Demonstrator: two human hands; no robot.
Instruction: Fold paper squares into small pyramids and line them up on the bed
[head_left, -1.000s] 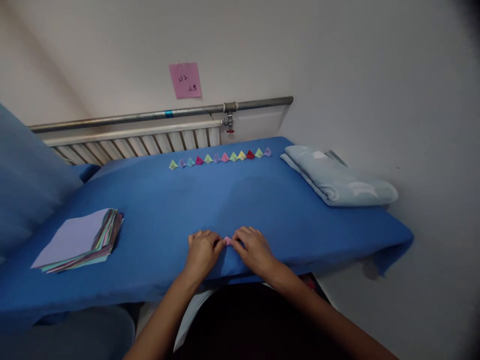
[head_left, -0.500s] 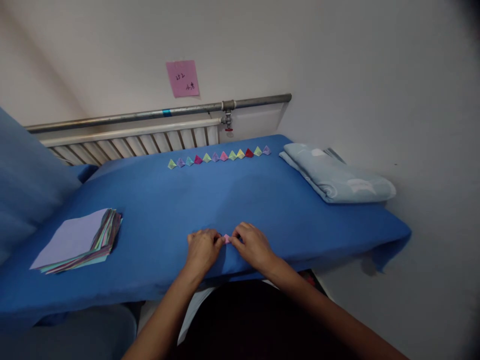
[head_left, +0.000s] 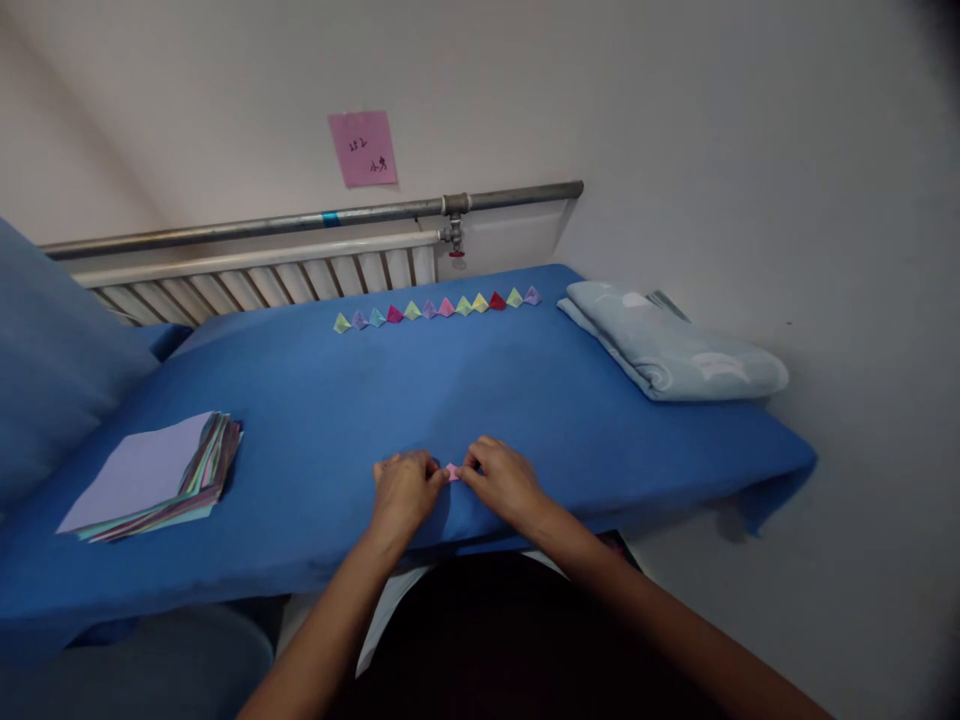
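Note:
A small pink folded paper [head_left: 452,472] lies near the front edge of the blue-covered table [head_left: 337,400], between my fingertips. My left hand [head_left: 406,492] pinches its left side, fingers curled. On the opposite side my right hand [head_left: 502,480] grips it between thumb and fingers. Much of the paper is hidden by the fingertips. Toward the back of the table runs a row of several small folded paper diamonds [head_left: 412,310] in green, purple, blue, pink, yellow and red, standing side by side.
A stack of coloured paper sheets [head_left: 142,480] lies at the left. A folded pale blue blanket [head_left: 675,345] rests at the right by the wall. Behind the table are a radiator [head_left: 300,280] and a metal pipe [head_left: 240,228]. A blue curtain [head_left: 52,370] hangs at the far left.
The view has shifted slightly. Both hands stay on the pink paper; my right fingertips have moved a little closer to the left ones, and the paper's visible shape differs slightly.

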